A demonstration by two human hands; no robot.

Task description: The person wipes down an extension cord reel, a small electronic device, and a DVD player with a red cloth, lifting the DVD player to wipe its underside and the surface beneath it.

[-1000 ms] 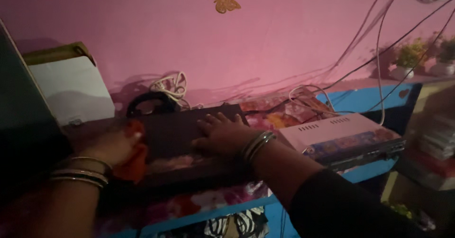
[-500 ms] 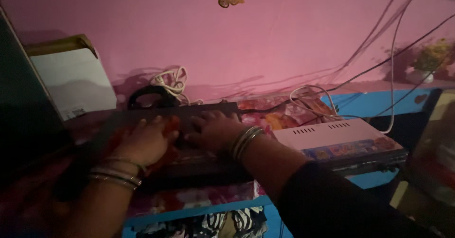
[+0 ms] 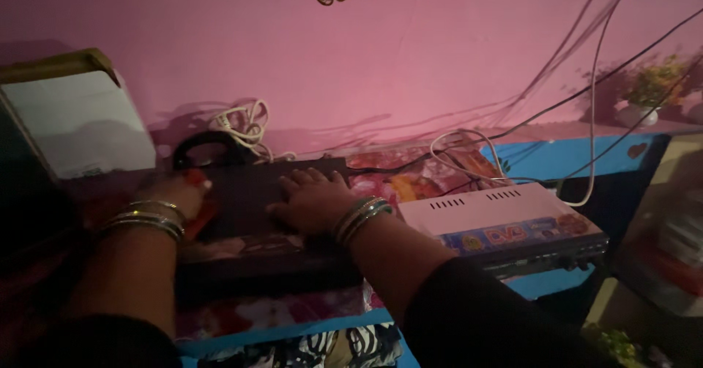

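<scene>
Black flat box (image 3: 271, 214): it is lying along the flower-patterned shelf (image 3: 293, 313), its far edge near the pink wall (image 3: 410, 53), and both hands are resting on its lid.
Head view, left hand (image 3: 172, 196): it is closing over an orange cloth (image 3: 199, 205) and pressing it onto the left end of the lid; half a second ago it was sitting at the middle, just beside the other hand, so it is sweeping back to the left.
Head view, right hand (image 3: 311, 199): it is lying flat, fingers spread and gripping nothing, bracing the lid about where it was a second ago.
What the change suggests: the cloth is travelling to and fro across the top, so the wiping appears to be going over the lid in passes, with the part under the flat palm probably not yet reached.
Right of the box: a pale pink and white player (image 3: 505, 221) is sitting just beside it, close to the forearm.
Behind the box: a coiled white cable (image 3: 245, 126) and a dark loop-shaped thing (image 3: 201, 152) are crowding the far edge.
Cables (image 3: 586, 82): they are hanging down the wall towards the player.
Far left: a white board (image 3: 73, 123) is leaning on the wall.
Far right: a small potted plant (image 3: 644, 90) is standing on a ledge.
</scene>
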